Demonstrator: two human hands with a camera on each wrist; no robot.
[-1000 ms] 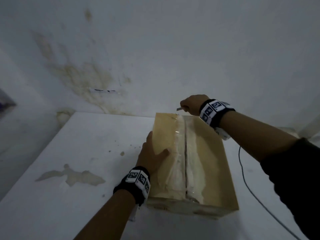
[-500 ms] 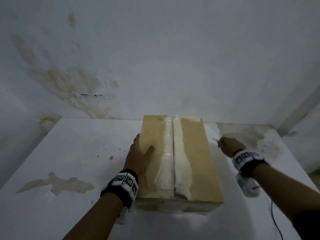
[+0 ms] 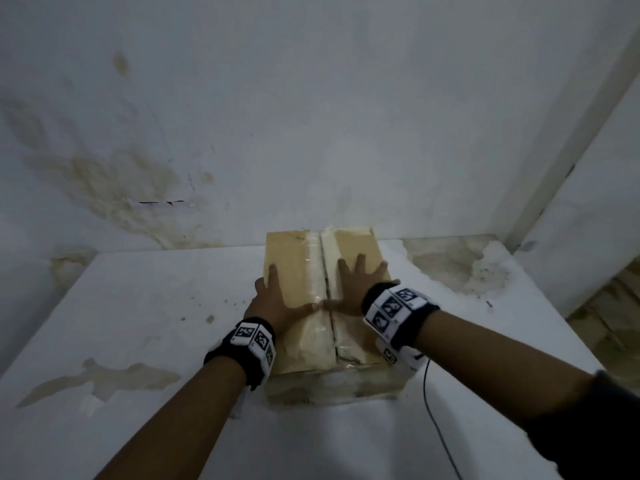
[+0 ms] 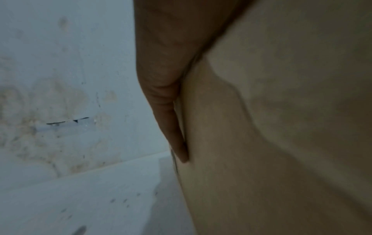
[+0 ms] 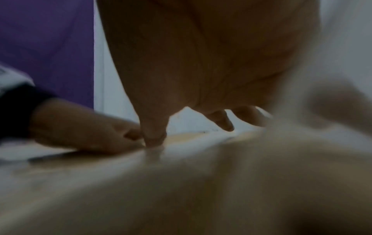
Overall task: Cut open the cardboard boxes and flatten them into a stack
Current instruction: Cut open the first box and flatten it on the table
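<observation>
A tan cardboard box lies lengthwise on the white table, its top flaps meeting at a taped centre seam that shows a dark slit. My left hand lies flat on the left flap, fingers straight, thumb reaching toward the seam. My right hand lies flat on the right flap with fingers spread. The thumbs meet near the seam. In the left wrist view the left hand rests against the box. In the right wrist view the right hand presses its thumb on the box top. No cutter shows.
A stained white wall rises just behind the box. A thin black cable trails over the table at the right. Peeled, discoloured patches mark the table at left and back right. The table's right edge drops to the floor.
My right hand moved from the box's far end, out to its right side, then onto the right flap, and the small blade it held is gone from view. The left hand stayed on the left flap.
</observation>
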